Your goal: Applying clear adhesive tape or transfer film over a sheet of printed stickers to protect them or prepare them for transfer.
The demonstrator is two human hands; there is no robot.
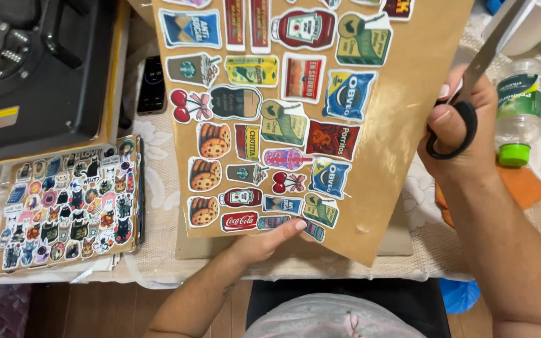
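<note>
A large brown sheet (408, 81) covered with several colourful food-and-drink stickers is held up over the table. My left hand (269, 239) pinches its lower edge, thumb on top near the bottom stickers. My right hand (455, 125) grips black-handled scissors (471, 94) at the sheet's right edge, blades pointing up and away. The blade tips run out of view at the top.
A second brown sheet of small cat stickers (70, 200) lies at the left. A black machine (32, 69) stands at the back left, a dark phone (151, 84) beside it. A clear bottle with a green cap (518, 112) lies at the right on a lace tablecloth (158, 188).
</note>
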